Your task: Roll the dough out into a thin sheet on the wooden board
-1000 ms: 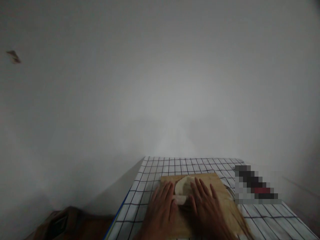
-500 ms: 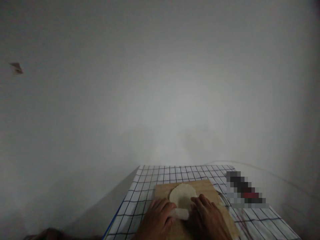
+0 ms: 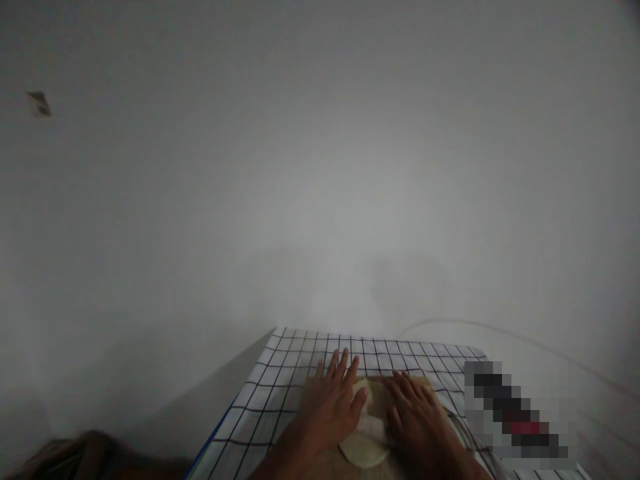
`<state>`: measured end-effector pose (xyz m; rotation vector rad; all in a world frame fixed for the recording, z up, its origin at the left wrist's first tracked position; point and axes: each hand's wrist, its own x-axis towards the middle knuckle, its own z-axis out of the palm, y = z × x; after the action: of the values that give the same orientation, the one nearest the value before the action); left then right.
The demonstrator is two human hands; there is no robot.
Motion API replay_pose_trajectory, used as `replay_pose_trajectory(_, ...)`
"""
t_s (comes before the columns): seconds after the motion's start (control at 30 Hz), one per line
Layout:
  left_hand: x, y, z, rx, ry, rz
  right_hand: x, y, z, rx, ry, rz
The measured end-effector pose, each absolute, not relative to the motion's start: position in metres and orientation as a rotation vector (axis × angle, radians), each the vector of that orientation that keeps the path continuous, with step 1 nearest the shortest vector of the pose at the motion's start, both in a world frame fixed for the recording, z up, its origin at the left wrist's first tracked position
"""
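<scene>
A flat round of pale dough (image 3: 364, 455) lies on the wooden board (image 3: 327, 467). Across it rests a whitish rolling pin (image 3: 373, 425), visible only in its middle part between my hands. My left hand (image 3: 333, 403) is stretched out with fingers spread over the pin's left end. My right hand (image 3: 413, 410) lies over the right end, fingers extended forward. Neither hand is wrapped round the pin; it appears to be under the palms. Dough shows in front of and behind the pin, and both hands cover parts of the board.
A white cloth with dark checks (image 3: 290, 363) covers the table, which stands against a pale wall (image 3: 320, 167). A blurred-out dark object (image 3: 520, 413) is on the right. A thin cable (image 3: 500, 330) runs along the wall. Brown wooden furniture (image 3: 90, 453) shows at the lower left.
Both hands have moved forward with the rolling pin, and their curled fingers have straightened out. Most visible dough is now on the near side of the pin. The view has shifted slightly.
</scene>
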<state>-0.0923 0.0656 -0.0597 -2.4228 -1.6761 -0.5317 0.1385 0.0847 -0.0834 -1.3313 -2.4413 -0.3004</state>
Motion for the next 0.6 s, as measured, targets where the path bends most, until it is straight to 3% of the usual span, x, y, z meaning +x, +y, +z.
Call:
replay_pose_trajectory(0.4,-0.089,0.030,-0.082,-2.134,-1.496,-0.640,0.141,0.069,-0.106,-1.501,-2.352,-0.411)
replay_pose_trajectory(0.6,-0.088,-0.001,-0.084,-2.095,-1.414,-0.653,0.160,0.050,-0.127,-1.273,-2.403,-0.437)
